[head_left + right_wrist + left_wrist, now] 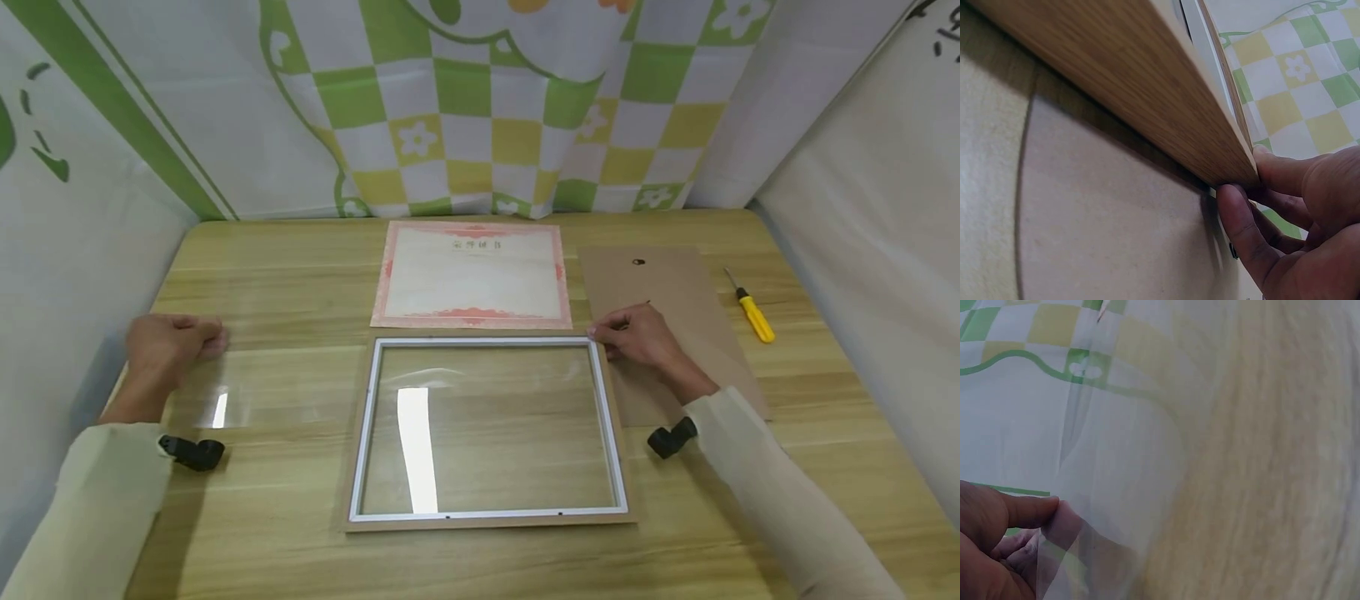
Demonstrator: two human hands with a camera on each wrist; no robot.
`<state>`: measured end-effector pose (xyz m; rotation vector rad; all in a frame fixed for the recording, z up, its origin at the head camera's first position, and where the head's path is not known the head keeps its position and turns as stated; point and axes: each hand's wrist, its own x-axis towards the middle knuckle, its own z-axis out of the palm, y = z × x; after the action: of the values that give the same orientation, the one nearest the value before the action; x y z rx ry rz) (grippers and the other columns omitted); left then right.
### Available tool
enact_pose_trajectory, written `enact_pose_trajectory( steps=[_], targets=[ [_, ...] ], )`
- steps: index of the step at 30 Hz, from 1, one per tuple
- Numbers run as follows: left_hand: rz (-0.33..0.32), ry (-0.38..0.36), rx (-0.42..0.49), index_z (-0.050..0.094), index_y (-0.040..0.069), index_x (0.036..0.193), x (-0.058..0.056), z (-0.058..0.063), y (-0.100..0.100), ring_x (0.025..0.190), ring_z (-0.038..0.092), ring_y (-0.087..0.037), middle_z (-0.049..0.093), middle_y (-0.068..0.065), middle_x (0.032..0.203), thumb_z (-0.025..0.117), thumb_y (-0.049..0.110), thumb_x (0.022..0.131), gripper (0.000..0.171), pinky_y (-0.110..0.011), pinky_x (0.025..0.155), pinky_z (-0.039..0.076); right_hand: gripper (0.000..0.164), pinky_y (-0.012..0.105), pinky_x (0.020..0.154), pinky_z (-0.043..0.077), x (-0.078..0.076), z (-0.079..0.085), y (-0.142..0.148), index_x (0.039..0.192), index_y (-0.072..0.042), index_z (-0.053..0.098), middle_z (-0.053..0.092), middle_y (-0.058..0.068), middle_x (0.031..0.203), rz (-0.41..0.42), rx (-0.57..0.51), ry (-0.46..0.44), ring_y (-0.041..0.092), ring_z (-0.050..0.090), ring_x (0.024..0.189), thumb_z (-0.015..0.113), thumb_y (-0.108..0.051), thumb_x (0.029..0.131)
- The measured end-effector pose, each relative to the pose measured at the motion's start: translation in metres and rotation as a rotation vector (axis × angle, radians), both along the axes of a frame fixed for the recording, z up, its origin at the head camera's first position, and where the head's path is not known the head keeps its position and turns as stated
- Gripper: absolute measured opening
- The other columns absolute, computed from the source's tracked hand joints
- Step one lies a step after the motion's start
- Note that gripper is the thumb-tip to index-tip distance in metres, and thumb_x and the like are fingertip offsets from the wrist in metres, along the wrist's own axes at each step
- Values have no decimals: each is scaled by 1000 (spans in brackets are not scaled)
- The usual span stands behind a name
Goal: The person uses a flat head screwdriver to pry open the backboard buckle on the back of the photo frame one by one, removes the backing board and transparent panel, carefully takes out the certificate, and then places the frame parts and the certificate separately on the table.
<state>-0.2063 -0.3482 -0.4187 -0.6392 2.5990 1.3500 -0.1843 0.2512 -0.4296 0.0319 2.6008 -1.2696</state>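
My left hand (168,346) pinches the edge of a clear transparent sheet (281,387), which stretches rightward over the left part of the table. Thumb and fingertip meet on the edge of this sheet (1119,462) in the left wrist view, and the fingers behind show through it. At its far right corner, a wooden picture frame (626,475) is gripped by my right hand (641,337). A silvery inner strip (487,342) runs round the frame, and a bright reflection crosses the pane inside. The right wrist view shows fingertips (1235,206) at the corner of the wood-grain side (1122,69).
Just behind the frame lies a certificate (476,275) with a pink-red border. A brown backing board (675,292) with a small metal hanger is right of it, partly under my right hand. Farther right lies a yellow-handled screwdriver (753,317). Printed curtains (487,108) enclose the table.
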Motion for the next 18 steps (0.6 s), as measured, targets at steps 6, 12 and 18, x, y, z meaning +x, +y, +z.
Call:
enact_pose_trajectory(
  steps=[6, 12, 18],
  targets=[
    [-69, 0, -359, 70, 1, 100, -4, -3, 5, 41, 52, 1, 51, 25, 39, 63, 35, 83, 39, -21, 44, 42, 27, 26, 62, 56, 0, 0, -1, 101, -1, 70, 68, 20, 99, -7, -11, -11, 6, 64, 64, 64, -22, 87],
    [-136, 81, -534, 72, -3, 87, -6, -2, 7, 52, 56, -15, 63, 3, 50, 66, 32, 81, 36, -27, 54, 41, 27, 27, 63, 56, 0, 1, -2, 102, 0, 69, 69, 20, 100, -17, -13, -20, 5, 64, 64, 64, -22, 86],
    [-227, 119, -664, 71, -2, 84, -8, -3, 7, 76, 58, -44, 66, -27, 85, 65, 31, 81, 34, -35, 51, 40, 28, 27, 63, 56, 1, 1, -2, 102, 0, 69, 69, 20, 98, -21, -12, -12, 5, 64, 65, 64, -23, 87]
  ],
)
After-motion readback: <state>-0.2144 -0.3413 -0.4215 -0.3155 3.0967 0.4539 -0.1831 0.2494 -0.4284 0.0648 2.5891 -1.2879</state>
